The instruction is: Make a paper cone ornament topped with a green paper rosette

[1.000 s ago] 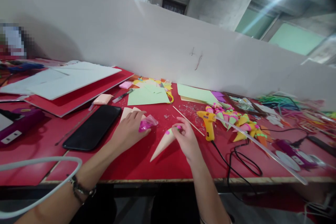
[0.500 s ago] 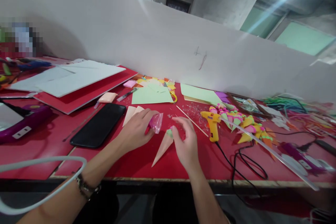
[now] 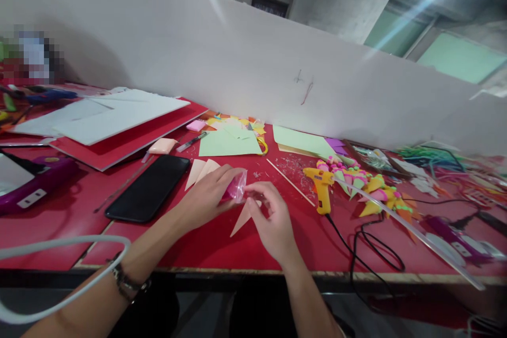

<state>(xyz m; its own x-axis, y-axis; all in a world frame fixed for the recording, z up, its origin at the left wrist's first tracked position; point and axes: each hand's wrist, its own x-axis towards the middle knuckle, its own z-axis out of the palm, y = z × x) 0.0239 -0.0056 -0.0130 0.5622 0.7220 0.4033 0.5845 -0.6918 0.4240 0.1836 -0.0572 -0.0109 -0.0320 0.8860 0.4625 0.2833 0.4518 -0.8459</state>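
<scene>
My left hand (image 3: 206,195) holds a small clear plastic bag of pink bits (image 3: 236,188) just above the red table (image 3: 222,248). My right hand (image 3: 269,216) has come up against the bag's right side, fingertips touching it. Under my right hand lies a cream paper cone (image 3: 240,221), its tip pointing toward me and its wide end hidden by the fingers. Two flat cream cut-outs (image 3: 200,169) lie behind my left hand.
A black phone (image 3: 148,187) lies left of my left hand. A yellow glue gun (image 3: 321,186) stands to the right beside finished coloured cones (image 3: 368,187), with its black cord (image 3: 368,253) looping to the edge. Green paper sheets (image 3: 227,143) and a white partition (image 3: 237,68) are behind.
My left hand lifted the pink bag off the table. My right hand left the cone's decorated end and moved left to the bag; the cone now lies under it.
</scene>
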